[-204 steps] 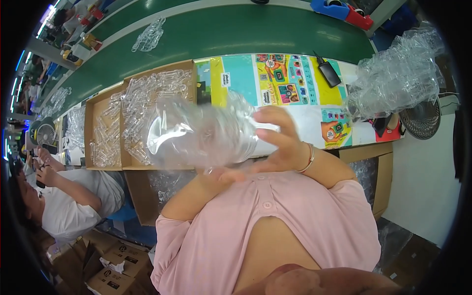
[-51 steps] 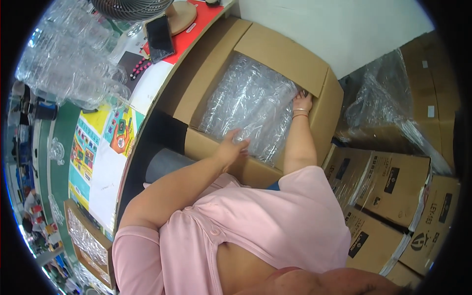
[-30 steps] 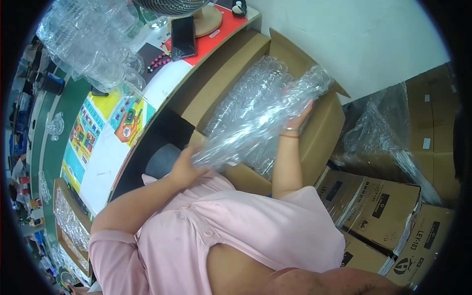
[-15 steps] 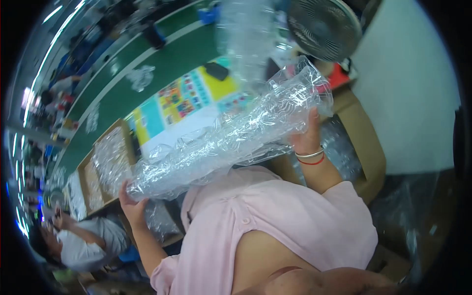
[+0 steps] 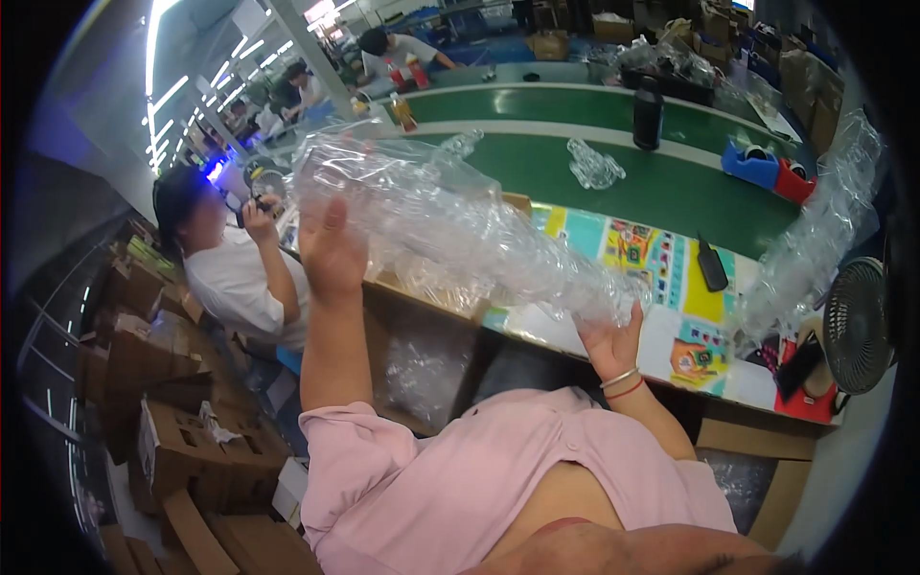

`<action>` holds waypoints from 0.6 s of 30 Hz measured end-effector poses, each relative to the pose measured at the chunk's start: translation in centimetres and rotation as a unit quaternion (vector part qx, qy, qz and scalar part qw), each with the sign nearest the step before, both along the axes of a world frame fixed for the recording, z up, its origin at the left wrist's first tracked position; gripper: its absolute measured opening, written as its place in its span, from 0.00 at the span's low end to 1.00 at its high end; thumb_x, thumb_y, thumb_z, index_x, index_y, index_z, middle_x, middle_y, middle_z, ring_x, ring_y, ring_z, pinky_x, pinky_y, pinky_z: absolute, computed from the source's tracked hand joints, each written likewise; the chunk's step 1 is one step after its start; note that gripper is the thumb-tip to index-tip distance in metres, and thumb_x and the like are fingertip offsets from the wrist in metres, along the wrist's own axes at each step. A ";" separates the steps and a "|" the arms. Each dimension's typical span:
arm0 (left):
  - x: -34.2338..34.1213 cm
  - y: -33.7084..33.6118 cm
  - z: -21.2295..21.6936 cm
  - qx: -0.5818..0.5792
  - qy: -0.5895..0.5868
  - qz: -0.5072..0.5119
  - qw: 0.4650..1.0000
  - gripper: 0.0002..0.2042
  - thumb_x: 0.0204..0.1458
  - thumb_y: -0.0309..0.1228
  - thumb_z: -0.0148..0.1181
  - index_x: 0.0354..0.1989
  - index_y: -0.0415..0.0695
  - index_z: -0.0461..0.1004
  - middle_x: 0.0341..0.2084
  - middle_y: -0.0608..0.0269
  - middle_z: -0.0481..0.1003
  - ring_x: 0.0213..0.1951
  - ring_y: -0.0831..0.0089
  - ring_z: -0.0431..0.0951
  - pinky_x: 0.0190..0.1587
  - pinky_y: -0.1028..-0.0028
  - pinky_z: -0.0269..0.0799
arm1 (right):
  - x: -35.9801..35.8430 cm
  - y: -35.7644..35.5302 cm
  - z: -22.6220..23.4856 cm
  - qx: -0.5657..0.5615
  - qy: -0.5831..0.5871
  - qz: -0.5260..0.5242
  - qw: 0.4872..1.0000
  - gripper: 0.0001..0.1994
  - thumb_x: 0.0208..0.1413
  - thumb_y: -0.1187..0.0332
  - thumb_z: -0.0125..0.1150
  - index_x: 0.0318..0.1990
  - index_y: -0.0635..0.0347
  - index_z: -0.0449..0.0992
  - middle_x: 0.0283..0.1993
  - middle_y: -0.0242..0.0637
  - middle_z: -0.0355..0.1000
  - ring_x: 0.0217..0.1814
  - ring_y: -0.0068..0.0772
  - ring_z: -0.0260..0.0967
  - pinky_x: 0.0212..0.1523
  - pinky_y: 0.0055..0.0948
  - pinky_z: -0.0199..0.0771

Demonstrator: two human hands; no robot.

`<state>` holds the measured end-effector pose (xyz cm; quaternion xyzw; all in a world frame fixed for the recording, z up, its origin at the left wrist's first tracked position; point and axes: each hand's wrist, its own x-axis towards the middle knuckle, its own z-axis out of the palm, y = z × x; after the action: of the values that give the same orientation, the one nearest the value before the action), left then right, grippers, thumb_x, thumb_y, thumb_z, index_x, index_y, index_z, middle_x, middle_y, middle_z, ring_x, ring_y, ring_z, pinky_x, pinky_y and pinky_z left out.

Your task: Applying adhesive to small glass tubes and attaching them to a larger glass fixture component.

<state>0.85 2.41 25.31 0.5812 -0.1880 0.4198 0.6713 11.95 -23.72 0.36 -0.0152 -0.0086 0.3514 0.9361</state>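
Note:
I hold a long stack of clear plastic blister trays (image 5: 450, 225) up in front of me, slanting from upper left to lower right. My left hand (image 5: 331, 251) presses flat against its left end, fingers raised. My right hand (image 5: 613, 340) cups the lower right end from beneath, with bracelets on the wrist. The stack hangs above the near edge of the worktable (image 5: 671, 287), which carries colourful printed sheets.
A green conveyor belt (image 5: 623, 177) runs behind the table with a dark bottle (image 5: 648, 113) and loose clear trays on it. A seated person in white (image 5: 230, 268) works at my left. A fan (image 5: 856, 326) stands at right. Cardboard boxes (image 5: 163, 422) pile up at lower left.
I lifted the tray stack out of the open carton on my right and turned left with it, back toward the worktable. Both hands stayed on its ends.

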 end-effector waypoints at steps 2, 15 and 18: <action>0.6 1.3 0.8 0.037 0.013 -0.017 0.999 0.33 0.47 0.32 0.57 0.61 0.40 0.48 0.58 0.43 0.53 0.59 0.51 0.55 0.59 0.58 0.50 | -0.1 1.2 0.1 -0.011 0.012 -0.009 1.000 0.31 0.54 0.47 0.45 0.61 0.53 0.53 0.61 0.41 0.55 0.62 0.44 0.53 0.58 0.44 0.59; 10.6 -3.6 2.6 0.221 0.072 -0.278 0.932 0.48 0.33 0.31 0.70 0.62 0.40 0.43 0.47 0.52 0.65 0.49 0.65 0.67 0.52 0.66 0.62 | 3.1 2.1 -2.5 -0.170 0.016 0.195 0.966 0.24 0.58 0.52 0.39 0.55 0.60 0.61 0.51 0.46 0.66 0.51 0.42 0.67 0.51 0.45 0.67; 12.0 -6.3 1.4 0.195 0.111 -0.074 0.972 0.44 0.30 0.33 0.74 0.56 0.38 0.51 0.41 0.58 0.66 0.43 0.70 0.69 0.47 0.71 0.66 | 2.5 -0.9 0.1 -0.318 0.020 0.234 0.919 0.23 0.59 0.54 0.37 0.51 0.67 0.63 0.48 0.50 0.67 0.47 0.44 0.68 0.51 0.42 0.67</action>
<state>12.88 -3.86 26.71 0.7282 -0.2328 0.2571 0.5911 14.50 -24.62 0.49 -0.3023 0.1187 0.5447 0.7732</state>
